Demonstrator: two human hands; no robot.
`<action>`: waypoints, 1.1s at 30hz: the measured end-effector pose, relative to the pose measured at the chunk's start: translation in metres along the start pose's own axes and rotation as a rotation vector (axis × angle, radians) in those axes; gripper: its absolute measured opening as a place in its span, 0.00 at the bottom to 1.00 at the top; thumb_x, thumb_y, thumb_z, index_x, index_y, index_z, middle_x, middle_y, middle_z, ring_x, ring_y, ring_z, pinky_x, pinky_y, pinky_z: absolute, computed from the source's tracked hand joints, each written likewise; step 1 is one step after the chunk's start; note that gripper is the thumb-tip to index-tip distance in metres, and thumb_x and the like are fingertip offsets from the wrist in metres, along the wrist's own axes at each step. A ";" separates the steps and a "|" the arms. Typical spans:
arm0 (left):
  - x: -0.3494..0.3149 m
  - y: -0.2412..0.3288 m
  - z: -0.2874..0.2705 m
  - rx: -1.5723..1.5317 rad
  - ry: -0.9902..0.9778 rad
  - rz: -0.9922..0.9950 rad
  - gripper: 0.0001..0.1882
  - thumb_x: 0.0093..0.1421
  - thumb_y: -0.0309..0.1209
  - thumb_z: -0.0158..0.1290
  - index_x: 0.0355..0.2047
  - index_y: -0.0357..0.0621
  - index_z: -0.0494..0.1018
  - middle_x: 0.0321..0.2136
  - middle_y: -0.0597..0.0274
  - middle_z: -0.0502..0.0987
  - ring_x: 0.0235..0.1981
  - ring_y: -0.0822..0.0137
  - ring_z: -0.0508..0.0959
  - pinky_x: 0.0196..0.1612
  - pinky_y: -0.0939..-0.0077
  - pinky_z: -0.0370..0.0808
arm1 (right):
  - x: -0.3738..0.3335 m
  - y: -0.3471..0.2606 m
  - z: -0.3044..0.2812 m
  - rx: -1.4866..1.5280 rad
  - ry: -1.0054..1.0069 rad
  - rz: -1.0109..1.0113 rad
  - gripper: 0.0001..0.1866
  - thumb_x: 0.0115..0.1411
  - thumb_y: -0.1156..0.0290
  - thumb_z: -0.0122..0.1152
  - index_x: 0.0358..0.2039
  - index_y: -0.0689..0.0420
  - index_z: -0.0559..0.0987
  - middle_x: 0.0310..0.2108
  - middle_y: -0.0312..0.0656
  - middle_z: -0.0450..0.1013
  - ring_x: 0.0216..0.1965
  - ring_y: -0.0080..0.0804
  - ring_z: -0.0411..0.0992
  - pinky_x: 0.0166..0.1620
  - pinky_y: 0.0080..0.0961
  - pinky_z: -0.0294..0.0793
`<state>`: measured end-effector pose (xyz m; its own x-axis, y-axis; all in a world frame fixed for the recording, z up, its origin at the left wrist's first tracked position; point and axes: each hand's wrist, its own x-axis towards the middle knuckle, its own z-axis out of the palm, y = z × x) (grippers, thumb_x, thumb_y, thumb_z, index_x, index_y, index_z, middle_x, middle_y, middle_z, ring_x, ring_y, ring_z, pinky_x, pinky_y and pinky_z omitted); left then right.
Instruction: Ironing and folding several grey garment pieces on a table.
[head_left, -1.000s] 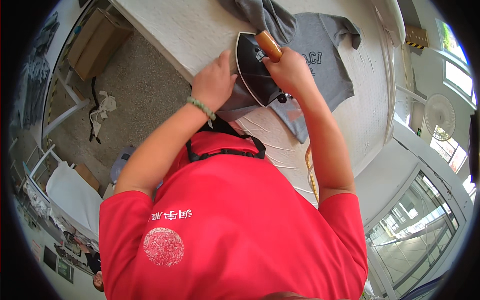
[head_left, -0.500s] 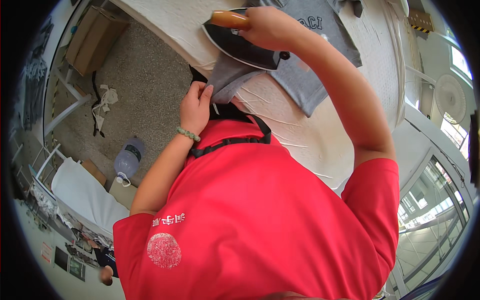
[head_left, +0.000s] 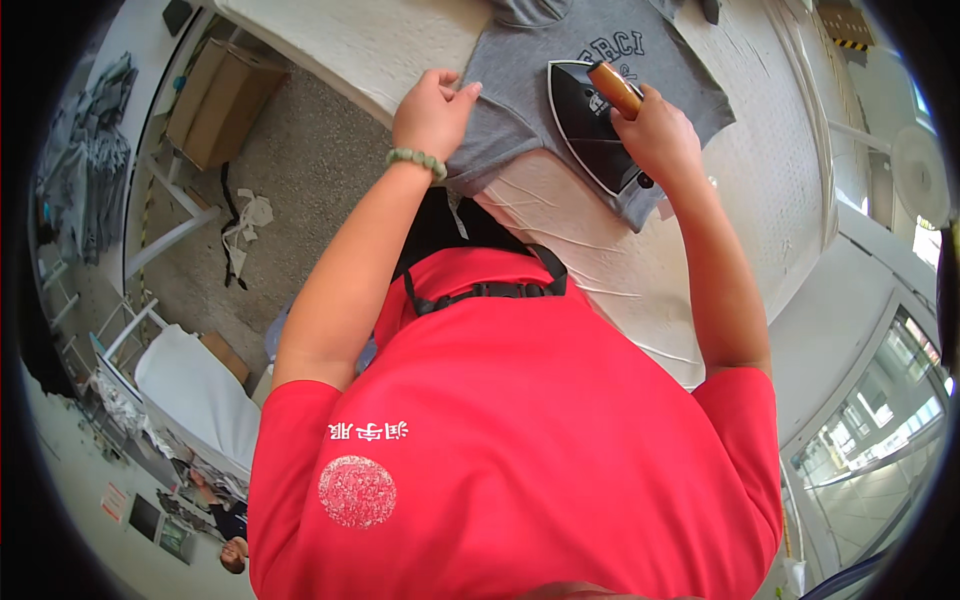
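Observation:
My right hand [head_left: 658,135] is wrapped round the wooden handle of a black iron [head_left: 585,115] with a pale rim. The iron lies on the front of a grey printed shirt [head_left: 512,85], covering part of its dark print, its pointed end facing away from me. My left hand [head_left: 432,118], with a green bead bracelet at the wrist, is at the shirt's left edge. Its fingers are loosely curled, with thumb and forefinger apart. Just right of that wrist, a sleeve of the shirt hangs toward the near edge of the cloth-covered ironing table [head_left: 545,195].
Left of the table, the speckled floor holds a cardboard box [head_left: 225,105], white scraps [head_left: 250,220] and a dark strap. Grey garments [head_left: 90,160] hang at far left. A white fan [head_left: 922,175] stands at right. Another person [head_left: 233,540] is at lower left.
My right hand has moved the iron right and nearer, off the sleeve onto the shirt's body, and turned it. My left hand has let go of the sleeve's edge and moved farther away and right.

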<state>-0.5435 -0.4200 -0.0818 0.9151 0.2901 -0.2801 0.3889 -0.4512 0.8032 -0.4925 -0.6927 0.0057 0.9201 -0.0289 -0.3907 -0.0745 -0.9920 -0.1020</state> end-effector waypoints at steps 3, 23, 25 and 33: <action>0.025 0.005 0.004 0.145 -0.162 -0.050 0.23 0.63 0.45 0.64 0.46 0.37 0.79 0.31 0.58 0.85 0.34 0.65 0.83 0.41 0.67 0.78 | 0.002 0.001 -0.002 0.057 -0.028 0.034 0.22 0.64 0.53 0.63 0.52 0.56 0.81 0.43 0.56 0.82 0.48 0.57 0.80 0.51 0.49 0.78; -0.092 -0.052 0.002 -0.116 0.059 -0.005 0.19 0.71 0.43 0.58 0.38 0.36 0.76 0.27 0.55 0.81 0.28 0.63 0.78 0.35 0.66 0.75 | 0.040 -0.069 -0.043 -0.256 -0.399 -0.661 0.19 0.62 0.58 0.61 0.44 0.61 0.84 0.42 0.59 0.82 0.45 0.57 0.81 0.48 0.48 0.79; -0.094 -0.052 0.004 -0.216 0.104 0.013 0.17 0.73 0.41 0.57 0.38 0.36 0.76 0.26 0.60 0.80 0.27 0.70 0.76 0.34 0.68 0.74 | 0.043 -0.076 -0.043 -0.353 -0.482 -0.708 0.19 0.61 0.59 0.60 0.44 0.61 0.85 0.44 0.61 0.82 0.45 0.56 0.82 0.49 0.47 0.80; -0.115 -0.065 -0.001 -0.346 0.025 -0.188 0.16 0.71 0.40 0.60 0.38 0.37 0.76 0.25 0.66 0.79 0.27 0.77 0.74 0.33 0.75 0.74 | 0.043 -0.077 -0.041 -0.144 -0.225 -0.547 0.18 0.61 0.58 0.61 0.34 0.63 0.86 0.35 0.59 0.82 0.40 0.57 0.82 0.45 0.49 0.81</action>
<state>-0.6742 -0.4236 -0.1011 0.8266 0.3631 -0.4301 0.4870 -0.0784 0.8699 -0.4311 -0.6224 0.0339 0.7048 0.5012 -0.5020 0.4537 -0.8625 -0.2241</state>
